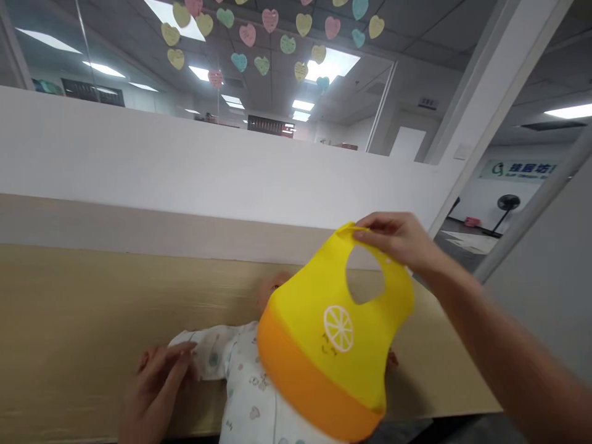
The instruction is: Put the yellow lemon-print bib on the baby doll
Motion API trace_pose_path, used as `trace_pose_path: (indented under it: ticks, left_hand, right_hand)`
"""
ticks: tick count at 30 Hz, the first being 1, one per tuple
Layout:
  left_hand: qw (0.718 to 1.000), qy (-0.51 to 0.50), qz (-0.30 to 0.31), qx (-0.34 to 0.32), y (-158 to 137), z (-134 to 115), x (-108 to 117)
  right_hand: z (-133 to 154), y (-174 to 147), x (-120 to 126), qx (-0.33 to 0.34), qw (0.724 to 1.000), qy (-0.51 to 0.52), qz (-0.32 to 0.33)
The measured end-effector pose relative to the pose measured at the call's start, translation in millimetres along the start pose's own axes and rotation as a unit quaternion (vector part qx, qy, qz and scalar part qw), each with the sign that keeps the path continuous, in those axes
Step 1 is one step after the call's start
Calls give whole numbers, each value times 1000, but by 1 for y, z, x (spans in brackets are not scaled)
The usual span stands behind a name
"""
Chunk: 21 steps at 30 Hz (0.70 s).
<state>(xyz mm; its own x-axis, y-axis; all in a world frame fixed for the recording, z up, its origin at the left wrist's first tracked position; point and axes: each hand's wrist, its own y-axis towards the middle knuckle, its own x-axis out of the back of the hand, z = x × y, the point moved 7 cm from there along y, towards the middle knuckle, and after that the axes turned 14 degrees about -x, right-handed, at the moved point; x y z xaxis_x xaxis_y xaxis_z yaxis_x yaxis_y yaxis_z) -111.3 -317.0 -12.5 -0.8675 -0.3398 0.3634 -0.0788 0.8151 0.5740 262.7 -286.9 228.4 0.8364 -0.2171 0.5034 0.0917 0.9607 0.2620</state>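
My right hand (400, 237) pinches the top neck edge of a yellow bib (305, 290), holding it up and tilted. The bib has an orange lower pocket (319, 388), a white citrus-slice print and a round neck opening. Behind it, a baby doll (250, 370) in a white patterned outfit lies on the table. The bib hides much of the doll's face and one side of its body. At the lower left, my left hand (155, 388) is closed at the cuff end of the doll's outstretched sleeve (210, 351).
The wooden table (92, 296) runs along a white partition wall (185, 166) with glass above. Heart-shaped paper notes (271, 20) stick to the glass. Off to the right, a black fan (507, 202) stands on the floor beyond a doorway.
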Motion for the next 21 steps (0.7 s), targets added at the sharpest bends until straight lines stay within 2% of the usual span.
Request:
trace_pose_path:
  ticks: [3,5,7,10,14,16,19,21]
  left_hand:
    - [997,-31,64,11,-23,14,-8]
    - [997,-4,79,-11,-28,14,-13]
    - [993,35,97,-54,-27,10,-20]
    - [982,96,136,-94,-25,2,-33]
    - [971,148,164,-92,-27,1,-37]
    - [969,158,167,-91,-28,3,-37]
    - [967,168,176,-81,-30,10,-38]
    - [964,176,188,-68,-32,14,-39]
  right_hand:
    - [17,-3,49,-51,994,-68,-73]
    - [30,-6,72,-70,983,-115,-121]
    - [40,-3,83,-72,972,-153,-160]
    - [40,14,82,-62,967,-176,-176]
    - [23,51,71,-33,978,-134,-156]
    - [8,69,74,-41,981,-106,-155]
    - [-26,90,90,-79,981,-60,-169]
    - [-60,98,102,-108,978,-26,-176]
